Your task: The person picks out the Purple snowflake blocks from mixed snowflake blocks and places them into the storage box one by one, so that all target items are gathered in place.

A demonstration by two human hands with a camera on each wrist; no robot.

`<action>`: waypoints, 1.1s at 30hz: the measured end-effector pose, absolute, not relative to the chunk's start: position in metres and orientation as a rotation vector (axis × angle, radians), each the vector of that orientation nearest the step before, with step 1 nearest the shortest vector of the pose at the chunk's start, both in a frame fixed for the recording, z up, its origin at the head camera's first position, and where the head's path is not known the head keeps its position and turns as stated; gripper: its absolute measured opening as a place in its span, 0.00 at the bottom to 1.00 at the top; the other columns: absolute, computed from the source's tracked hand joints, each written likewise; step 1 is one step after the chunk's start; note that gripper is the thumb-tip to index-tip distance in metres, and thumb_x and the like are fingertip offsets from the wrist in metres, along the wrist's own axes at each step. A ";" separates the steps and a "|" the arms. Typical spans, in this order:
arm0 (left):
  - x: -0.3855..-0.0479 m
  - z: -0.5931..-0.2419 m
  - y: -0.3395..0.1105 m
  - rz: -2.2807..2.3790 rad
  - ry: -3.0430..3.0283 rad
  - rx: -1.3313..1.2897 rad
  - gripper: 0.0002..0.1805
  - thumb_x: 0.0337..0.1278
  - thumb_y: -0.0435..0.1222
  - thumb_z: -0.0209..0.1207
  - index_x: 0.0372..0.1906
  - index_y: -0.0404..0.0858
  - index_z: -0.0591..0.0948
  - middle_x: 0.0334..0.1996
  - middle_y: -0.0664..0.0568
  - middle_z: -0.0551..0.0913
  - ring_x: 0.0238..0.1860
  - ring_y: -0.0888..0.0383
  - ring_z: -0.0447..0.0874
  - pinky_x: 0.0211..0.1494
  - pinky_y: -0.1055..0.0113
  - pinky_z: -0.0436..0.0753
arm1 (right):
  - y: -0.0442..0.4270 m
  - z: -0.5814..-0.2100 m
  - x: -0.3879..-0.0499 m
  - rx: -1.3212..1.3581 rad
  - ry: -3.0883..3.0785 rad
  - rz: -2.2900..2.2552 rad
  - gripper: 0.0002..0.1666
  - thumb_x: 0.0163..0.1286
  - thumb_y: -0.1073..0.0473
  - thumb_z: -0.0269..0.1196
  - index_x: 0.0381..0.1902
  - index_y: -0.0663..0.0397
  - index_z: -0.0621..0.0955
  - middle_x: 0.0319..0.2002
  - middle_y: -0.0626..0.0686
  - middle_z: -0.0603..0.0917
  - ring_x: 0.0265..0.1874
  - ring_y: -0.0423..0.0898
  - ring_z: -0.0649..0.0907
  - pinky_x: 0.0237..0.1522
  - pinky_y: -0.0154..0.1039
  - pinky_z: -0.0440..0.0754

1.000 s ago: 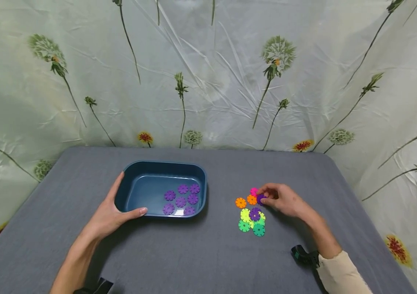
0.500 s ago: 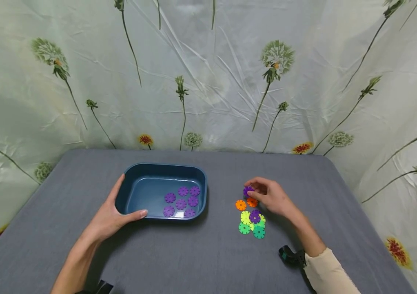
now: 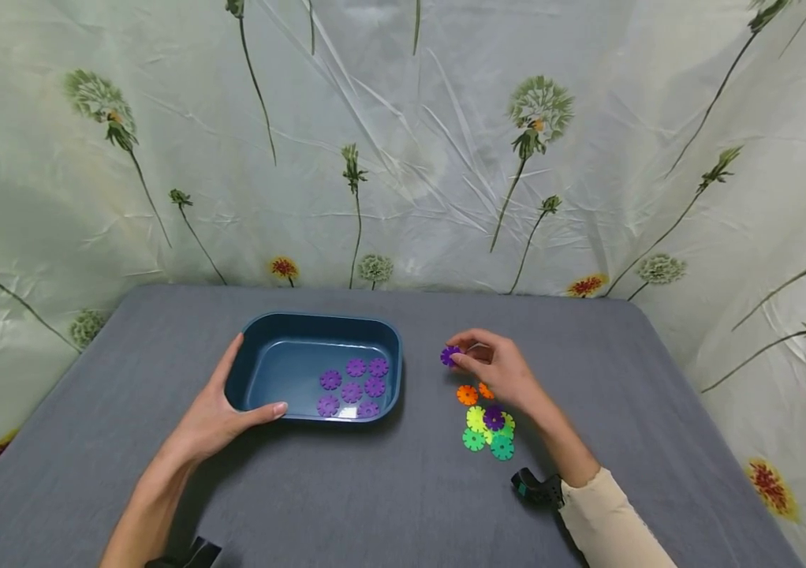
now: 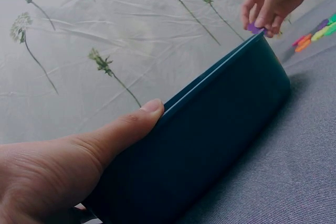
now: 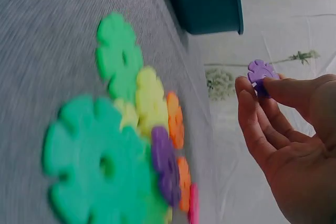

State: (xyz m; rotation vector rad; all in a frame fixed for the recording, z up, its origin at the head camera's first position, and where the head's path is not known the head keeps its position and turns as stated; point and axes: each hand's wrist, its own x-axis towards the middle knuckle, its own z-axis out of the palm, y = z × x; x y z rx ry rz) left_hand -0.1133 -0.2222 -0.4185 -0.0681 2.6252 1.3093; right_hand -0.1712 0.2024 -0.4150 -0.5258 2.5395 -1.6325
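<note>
The tray (image 3: 285,377) looks like glossy plastic, the discs (image 3: 494,414) smooth plastic, the tablecloth (image 3: 375,497) matt, the backdrop (image 3: 431,181) shiny.

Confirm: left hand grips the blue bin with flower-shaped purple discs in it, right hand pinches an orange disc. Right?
One error: the disc pinched by the right hand is a purple disc, not orange; the right wrist view shows it. The rest stands: the left hand grips the blue bin, with flower-shaped purple discs in it.
</note>
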 end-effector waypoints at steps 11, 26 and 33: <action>-0.115 -0.422 -0.218 1.313 2.620 -0.067 0.74 0.51 0.51 0.77 0.84 0.61 0.28 0.85 0.33 0.36 0.80 0.23 0.46 0.71 0.21 0.58 | 0.181 -0.412 -0.176 -0.528 2.584 -1.644 0.10 0.75 0.62 0.66 0.51 0.56 0.86 0.44 0.60 0.88 0.42 0.63 0.88 0.38 0.37 0.85; -0.117 -0.420 -0.219 1.313 2.611 -0.050 0.73 0.52 0.53 0.76 0.83 0.67 0.28 0.86 0.37 0.34 0.81 0.23 0.44 0.70 0.21 0.58 | 0.152 -0.404 -0.176 -0.603 2.497 -1.772 0.11 0.74 0.66 0.65 0.52 0.60 0.86 0.47 0.61 0.85 0.41 0.56 0.90 0.45 0.42 0.90; -0.114 -0.419 -0.223 1.286 2.626 -0.075 0.74 0.51 0.54 0.77 0.82 0.68 0.27 0.85 0.35 0.34 0.80 0.22 0.45 0.69 0.21 0.58 | 0.126 -0.400 -0.178 -0.672 2.460 -1.747 0.12 0.73 0.66 0.66 0.53 0.59 0.86 0.46 0.59 0.84 0.40 0.49 0.89 0.43 0.39 0.89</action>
